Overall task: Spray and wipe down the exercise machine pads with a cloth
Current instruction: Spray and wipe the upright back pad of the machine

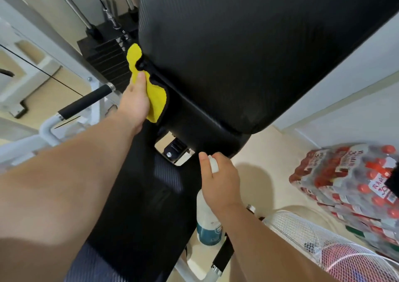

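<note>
A large black back pad (pixel 248 50) fills the upper middle of the view, and a black seat pad (pixel 138 206) lies below it. My left hand (pixel 135 100) holds a yellow cloth (pixel 156 100) against the lower left edge of the back pad, thumb on top of the cloth. My right hand (pixel 220 180) grips the head of a white spray bottle (pixel 208 223) with a blue label, held upright beside the right edge of the seat pad.
A black weight stack (pixel 103 59) with cables and a black foam handle (pixel 84 102) stand to the left. A wrapped pack of red-capped bottles (pixel 349 178) and a white fan grille (pixel 323 245) sit on the floor at right.
</note>
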